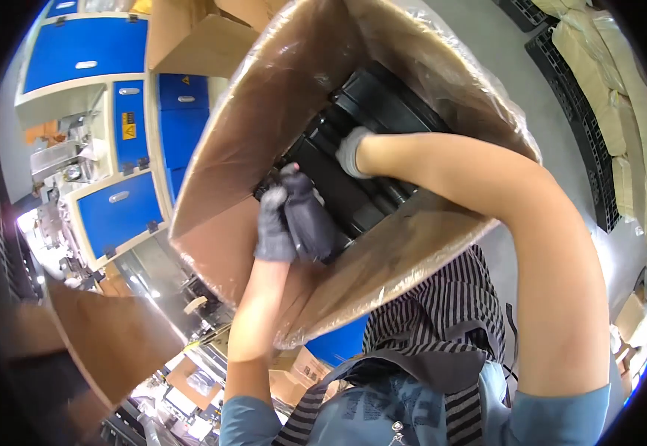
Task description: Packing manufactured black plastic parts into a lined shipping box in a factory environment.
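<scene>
A large cardboard box [264, 111] lined with clear plastic film sits tilted in front of me, with stacked black plastic parts [368, 111] inside. My left hand [273, 223], in a grey glove, grips one black part [312, 219] at the box's near side. My right hand [351, 151], in a pale glove, reaches deeper into the box and rests on the black stack, fingers partly hidden.
Blue cabinet doors [119, 212] and white frames stand to the left. A second cardboard box [197, 41] sits above. Black pallets [591, 141] with pale sacks [620, 97] lie to the right. Brown cardboard flap [108, 334] at lower left.
</scene>
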`<state>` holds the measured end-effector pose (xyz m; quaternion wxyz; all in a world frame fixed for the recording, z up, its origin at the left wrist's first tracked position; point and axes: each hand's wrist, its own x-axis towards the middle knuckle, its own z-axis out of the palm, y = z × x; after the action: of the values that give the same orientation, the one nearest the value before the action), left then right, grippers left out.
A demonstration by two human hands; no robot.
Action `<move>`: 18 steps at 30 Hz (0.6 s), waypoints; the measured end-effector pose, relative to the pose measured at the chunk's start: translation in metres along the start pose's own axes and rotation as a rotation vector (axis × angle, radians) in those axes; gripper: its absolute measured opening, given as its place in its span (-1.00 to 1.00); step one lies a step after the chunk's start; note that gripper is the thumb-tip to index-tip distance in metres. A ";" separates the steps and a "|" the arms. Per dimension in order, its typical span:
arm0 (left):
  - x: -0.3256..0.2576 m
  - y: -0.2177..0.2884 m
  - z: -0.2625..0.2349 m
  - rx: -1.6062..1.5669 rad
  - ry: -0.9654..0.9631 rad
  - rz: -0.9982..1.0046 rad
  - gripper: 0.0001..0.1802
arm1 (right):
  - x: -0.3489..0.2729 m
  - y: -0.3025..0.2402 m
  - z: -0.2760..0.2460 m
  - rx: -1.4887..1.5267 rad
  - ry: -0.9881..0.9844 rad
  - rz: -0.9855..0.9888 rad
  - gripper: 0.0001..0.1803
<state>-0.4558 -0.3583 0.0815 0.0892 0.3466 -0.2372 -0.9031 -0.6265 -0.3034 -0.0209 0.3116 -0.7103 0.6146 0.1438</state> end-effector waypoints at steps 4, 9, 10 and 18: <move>-0.123 0.008 0.121 -0.067 -0.091 -0.003 -0.29 | -0.114 -0.018 -0.120 0.248 0.520 0.088 -0.69; -0.264 0.062 0.099 0.278 0.066 -0.160 -0.38 | -0.254 -0.130 -0.191 0.462 1.498 -0.416 -0.84; -0.288 0.078 0.082 0.190 0.031 -0.218 -0.37 | -0.283 -0.146 -0.209 0.326 1.568 -0.588 -0.83; -0.362 0.143 0.255 0.351 0.160 0.525 -0.52 | -0.445 -0.241 -0.362 0.157 1.582 -0.689 -0.58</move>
<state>-0.3575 -0.2719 0.5279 0.2761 0.3536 -0.4629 -0.7645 -0.5496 -0.1673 0.5814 -0.1333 -0.7247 0.4097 -0.5378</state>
